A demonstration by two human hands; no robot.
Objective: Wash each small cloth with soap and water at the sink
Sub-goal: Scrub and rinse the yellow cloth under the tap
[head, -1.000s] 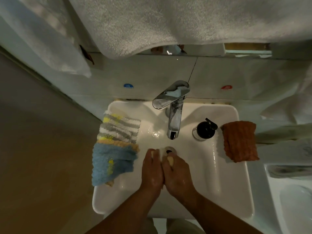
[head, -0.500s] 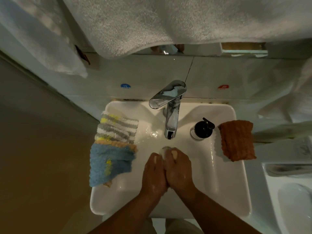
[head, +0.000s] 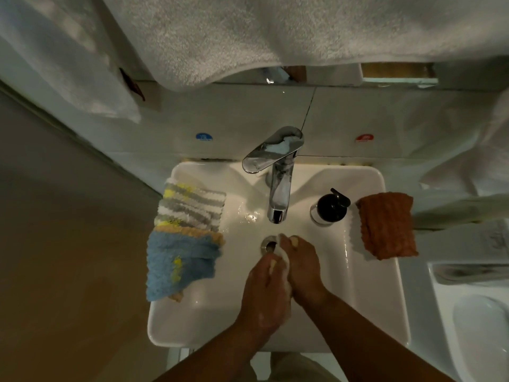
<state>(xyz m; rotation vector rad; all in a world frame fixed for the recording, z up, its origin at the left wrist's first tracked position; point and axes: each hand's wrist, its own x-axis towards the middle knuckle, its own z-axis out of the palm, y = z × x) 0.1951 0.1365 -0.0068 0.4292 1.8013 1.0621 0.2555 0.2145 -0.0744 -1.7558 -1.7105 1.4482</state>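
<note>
Hanging above is a big white towel [head: 275, 37], and below it the white sink [head: 179, 326] carries a stack of striped and blue cloths [head: 184, 238] on its left edge and an orange cloth [head: 385, 224] on its right edge. A chrome faucet [head: 278, 183] stands at the back edge, a black-topped soap dispenser [head: 329, 208] just beside it. Near the drain [head: 268, 244], the left hand [head: 264, 296] and right hand [head: 303, 266] press together, both clenched round a small white cloth [head: 285, 256] bunched between them.
</note>
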